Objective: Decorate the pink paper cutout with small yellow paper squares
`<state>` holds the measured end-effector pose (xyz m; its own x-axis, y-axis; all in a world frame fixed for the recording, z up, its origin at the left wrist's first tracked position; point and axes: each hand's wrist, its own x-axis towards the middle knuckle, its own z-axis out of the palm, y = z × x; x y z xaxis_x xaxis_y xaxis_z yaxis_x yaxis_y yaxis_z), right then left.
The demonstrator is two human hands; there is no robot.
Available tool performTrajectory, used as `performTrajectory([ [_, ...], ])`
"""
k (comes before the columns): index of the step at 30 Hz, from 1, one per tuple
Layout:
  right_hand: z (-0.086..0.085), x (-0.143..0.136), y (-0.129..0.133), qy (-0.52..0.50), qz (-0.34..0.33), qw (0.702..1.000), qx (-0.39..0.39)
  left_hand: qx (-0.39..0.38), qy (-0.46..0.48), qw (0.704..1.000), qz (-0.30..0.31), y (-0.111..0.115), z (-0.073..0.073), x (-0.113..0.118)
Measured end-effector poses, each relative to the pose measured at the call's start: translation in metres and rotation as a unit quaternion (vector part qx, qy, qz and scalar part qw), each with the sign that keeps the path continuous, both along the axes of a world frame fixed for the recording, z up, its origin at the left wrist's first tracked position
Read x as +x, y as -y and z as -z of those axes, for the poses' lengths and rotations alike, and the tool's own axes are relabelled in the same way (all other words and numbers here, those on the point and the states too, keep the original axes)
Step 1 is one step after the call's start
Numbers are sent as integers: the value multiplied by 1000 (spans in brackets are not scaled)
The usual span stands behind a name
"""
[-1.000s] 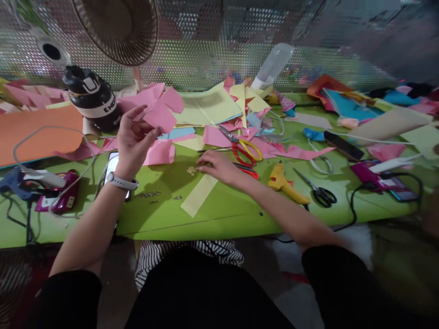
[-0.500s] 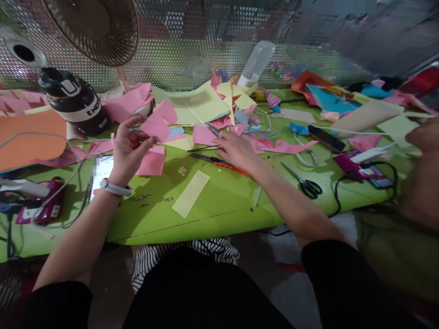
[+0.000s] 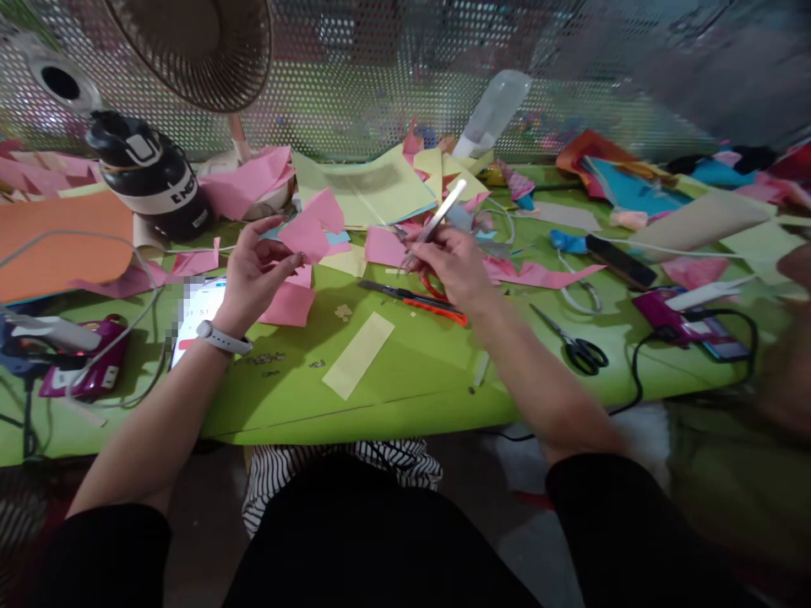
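Observation:
My left hand (image 3: 266,266) is raised over the left middle of the table, thumb and forefinger pinched together. A tiny dark spot shows at the fingertips, too small to name. Just behind them are pink paper pieces (image 3: 312,221). My right hand (image 3: 449,263) grips silver tweezers (image 3: 444,207), their blunt end up and their tips slanting down to the left. Below that hand lies a red-handled tool (image 3: 443,312) with a dark blade, partly covered. Nearer me are a pale yellow paper strip (image 3: 360,355), small yellowish bits (image 3: 343,313) and small metallic pieces (image 3: 261,359).
A lit phone (image 3: 201,312) lies beside my left wrist. Black-handled scissors (image 3: 583,353) lie at right. Behind stand a black bottle (image 3: 158,181), a fan (image 3: 196,51) and a leaning clear bottle (image 3: 495,110). Cables and purple devices (image 3: 95,359) flank the work area. Another person's arm (image 3: 789,346) is at far right.
My right hand has taken up the tweezers from the table and lifted them, turning their blunt end upward. The left hand keeps its pinch. The view has shifted slightly.

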<state>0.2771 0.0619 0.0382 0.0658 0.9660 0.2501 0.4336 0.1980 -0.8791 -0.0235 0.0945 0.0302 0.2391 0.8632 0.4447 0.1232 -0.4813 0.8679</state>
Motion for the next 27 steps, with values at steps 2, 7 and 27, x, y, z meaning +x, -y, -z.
performTrajectory([
  [2, 4, -9, 11, -118, -34, 991, -62, -18, 6, 1000, 6, 2, 0, 1],
  [7, 19, -26, 34, -149, -74, 978, -128, -69, 9, 997, 27, 3, 2, 4],
  [27, 36, -27, 42, -104, -105, 984, -102, -135, -25, 989, 49, 4, 7, 7],
])
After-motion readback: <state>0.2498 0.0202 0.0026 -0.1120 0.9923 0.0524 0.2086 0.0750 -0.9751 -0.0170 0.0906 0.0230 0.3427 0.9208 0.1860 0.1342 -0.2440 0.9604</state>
